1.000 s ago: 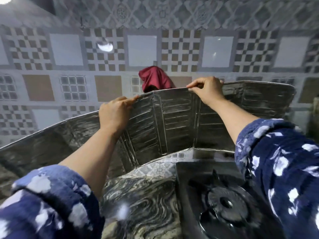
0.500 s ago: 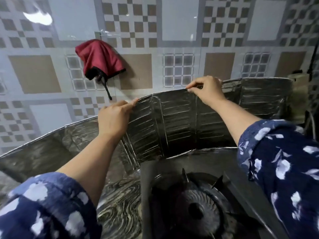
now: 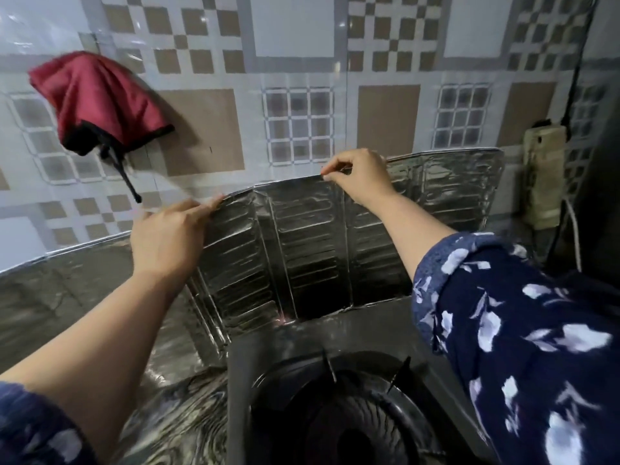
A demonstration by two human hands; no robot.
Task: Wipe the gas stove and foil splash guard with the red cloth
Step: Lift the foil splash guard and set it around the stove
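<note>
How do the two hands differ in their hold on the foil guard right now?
The right hand pinches the foil splash guard's top edge higher up, between fingertips; the left hand sits lower and leftward, fingers laid along the edge. Both touch the rim; neither holds the red cloth.

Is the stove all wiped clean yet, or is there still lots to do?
No wiping shows yet. The red cloth hangs on the tiled wall, in nobody's grip. Right now the left hand and right hand both pinch the top edge of the foil splash guard, which stands behind the gas stove. Left to do: fetch the cloth, then wipe the guard and the stove.
</note>
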